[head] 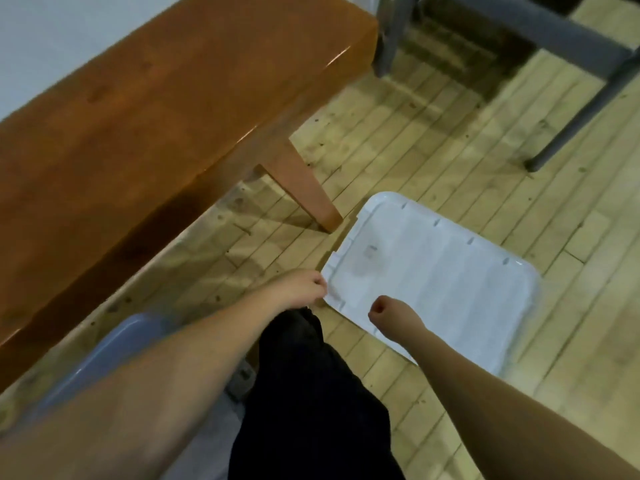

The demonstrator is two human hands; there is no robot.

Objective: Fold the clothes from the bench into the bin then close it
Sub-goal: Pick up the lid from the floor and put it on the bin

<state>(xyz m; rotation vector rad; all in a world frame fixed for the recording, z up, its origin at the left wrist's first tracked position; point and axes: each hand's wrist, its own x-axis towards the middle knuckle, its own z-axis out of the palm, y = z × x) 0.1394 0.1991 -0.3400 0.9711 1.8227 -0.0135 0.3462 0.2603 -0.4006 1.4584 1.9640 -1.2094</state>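
Lid look: the white bin lid point(433, 268) is a flat plastic rectangle with rounded corners, shallow ribs running across it and small notches along its rim; motion blur softens the detail
Lid place: it lies on the wooden plank floor point(485, 161) in the lower right middle of the frame, just right of the bench leg point(304, 192)
Lid axis: its long axis runs from the upper left towards the lower right of the frame; the near short end faces the person
Left hand: the left hand point(301, 287) has its fingers curled at the lid's left corner, touching the rim; whether it truly pinches the edge I cannot tell
Right hand: the right hand point(384, 311) is balled into a fist above the lid's near edge, and nothing shows in its grip
Bin: a blue-grey bin point(114, 348) sits at the lower left, largely hidden behind the left forearm
Bench: the brown wooden bench point(145, 109) fills the upper left, its seat bare in the part seen
Open room: bare planks lie around the lid's far and right sides; grey chair legs point(568, 109) stand at the upper right, well apart from it
Near edge: a dark trouser leg point(311, 393) runs between the forearms at the bottom
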